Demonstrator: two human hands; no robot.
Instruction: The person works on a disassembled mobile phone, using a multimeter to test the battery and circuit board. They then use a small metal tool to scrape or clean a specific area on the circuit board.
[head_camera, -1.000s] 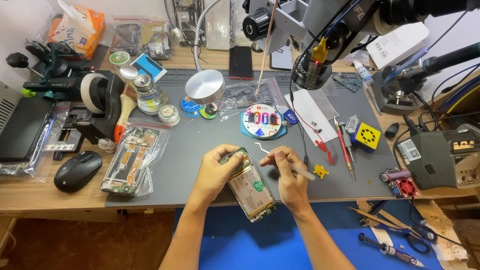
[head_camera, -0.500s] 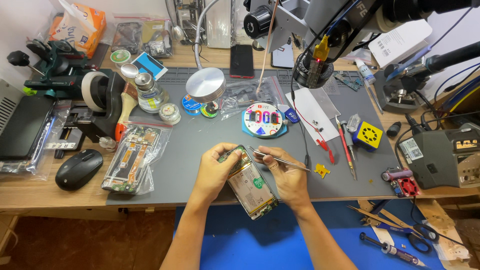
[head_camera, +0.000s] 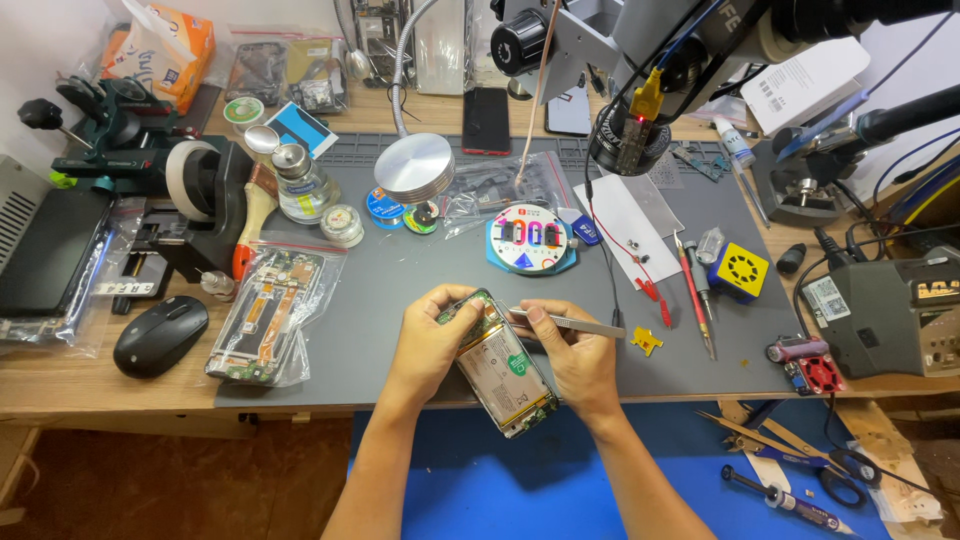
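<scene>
At the near edge of the grey work mat (head_camera: 400, 300), my left hand (head_camera: 432, 335) grips the opened phone (head_camera: 505, 368) tilted, while my right hand (head_camera: 580, 355), fingers pinched on the tweezers (head_camera: 570, 323), has swung their tip back from the mat onto the phone's top end, so probing resumes.

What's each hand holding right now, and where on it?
Left hand grips the opened phone by its upper-left edge; right hand pinches tweezers mid-shaft.
</scene>
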